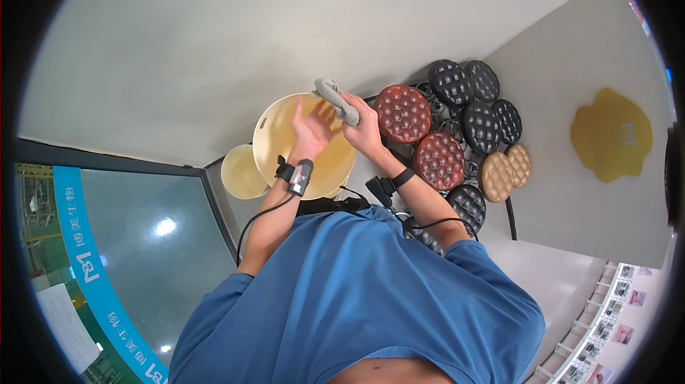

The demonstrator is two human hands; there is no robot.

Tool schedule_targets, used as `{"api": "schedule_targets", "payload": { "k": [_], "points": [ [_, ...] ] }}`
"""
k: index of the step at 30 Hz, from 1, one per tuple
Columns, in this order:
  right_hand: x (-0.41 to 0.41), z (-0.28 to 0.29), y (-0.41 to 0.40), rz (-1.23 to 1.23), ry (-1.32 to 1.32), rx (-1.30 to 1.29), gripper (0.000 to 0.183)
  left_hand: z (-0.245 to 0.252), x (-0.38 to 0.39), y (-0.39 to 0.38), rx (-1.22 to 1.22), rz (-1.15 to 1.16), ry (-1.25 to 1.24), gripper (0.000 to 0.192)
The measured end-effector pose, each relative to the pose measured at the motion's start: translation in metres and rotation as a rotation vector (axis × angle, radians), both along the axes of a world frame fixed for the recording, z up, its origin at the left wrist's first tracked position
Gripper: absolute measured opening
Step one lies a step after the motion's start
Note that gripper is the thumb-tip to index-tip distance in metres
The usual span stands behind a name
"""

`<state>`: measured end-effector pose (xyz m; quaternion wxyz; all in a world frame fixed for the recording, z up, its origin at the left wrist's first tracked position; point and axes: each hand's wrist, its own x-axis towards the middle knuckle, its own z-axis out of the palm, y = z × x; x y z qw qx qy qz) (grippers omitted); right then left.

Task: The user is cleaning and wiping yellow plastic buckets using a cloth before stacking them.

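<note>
My right hand grips a twisted grey cloth, whose free end sticks out toward the wall. Beside it, my left hand is turned palm up with the fingers apart and nothing in it. Both hands are over a large round cream-yellow table or tub with a slot near its rim; which of the two it is, I cannot tell. A smaller cream-yellow round piece stands to its left, partly behind it. Each wrist wears a strapped device with a black cable.
To the right stand several round padded stools: red, black and tan. A pale wall rises ahead, and a grey panel with a yellow patch is on the right. A glass pane is at the left.
</note>
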<state>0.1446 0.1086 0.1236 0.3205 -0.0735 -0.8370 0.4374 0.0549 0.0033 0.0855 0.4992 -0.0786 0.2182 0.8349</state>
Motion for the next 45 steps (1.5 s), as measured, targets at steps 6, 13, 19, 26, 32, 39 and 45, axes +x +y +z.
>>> {"api": "schedule_targets", "payload": {
  "k": [6,13,19,26,32,39,45],
  "points": [
    [-0.005,-0.008,-0.018,-0.088,-0.021,-0.189,0.045,0.004,0.043,0.019,-0.117,0.059,0.047,0.063],
    [-0.012,-0.017,-0.023,-0.16,0.0,-0.261,0.048,0.011,0.034,0.027,-0.253,0.209,0.039,0.055],
    [0.009,-0.019,0.008,-0.151,-0.116,0.054,0.049,0.018,0.04,0.028,-0.015,0.15,-0.013,0.05],
    [0.054,-0.053,0.063,-0.329,-0.304,-0.086,0.053,0.034,0.043,0.03,-0.153,0.004,-0.017,0.06],
    [0.041,-0.042,0.017,-0.205,-0.14,-0.153,0.041,0.034,0.034,0.039,-0.161,-0.026,0.21,0.054],
    [0.029,-0.022,-0.014,-0.205,-0.102,-0.084,0.035,0.021,0.026,0.041,-0.56,-0.132,0.545,0.053],
    [0.037,-0.036,-0.012,-0.186,-0.089,0.035,0.042,0.021,0.026,0.047,-0.638,-0.167,0.506,0.055]
  ]
}}
